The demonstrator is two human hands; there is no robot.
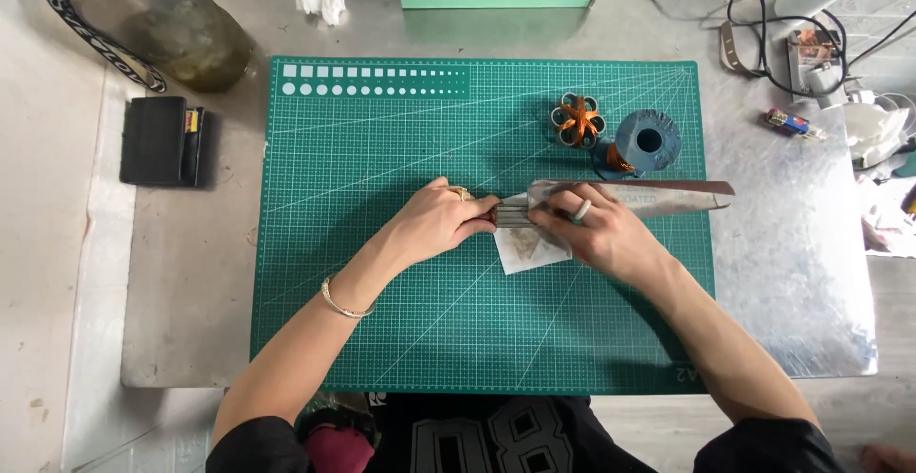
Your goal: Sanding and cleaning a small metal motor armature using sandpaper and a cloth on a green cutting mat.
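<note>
Seen from above, a person sat at a metal table (792, 320) covered by a green cutting mat (382, 244). Both hands met at the middle of the mat over a small ridged metal block (511, 213), which lay on a scrap of white paper (528, 249). The left hand (439, 220) was curled closed around the block's left end, fingers wrapped over it. The right hand (596, 234) lay partly open, its fingers pressing down on the block's right end and on a long strip of silvery tape or film (658, 196) that ran out to the right. The work appeared to be at the stage of laying or wrapping that strip onto the block; the next move would likely call for keeping the strip taut and square while the block is held firm. Just beyond the hands sat a small copper wire coil (579, 120) and a blue spool (647, 142). A black case (157, 141) lay off the mat's left edge.
</note>
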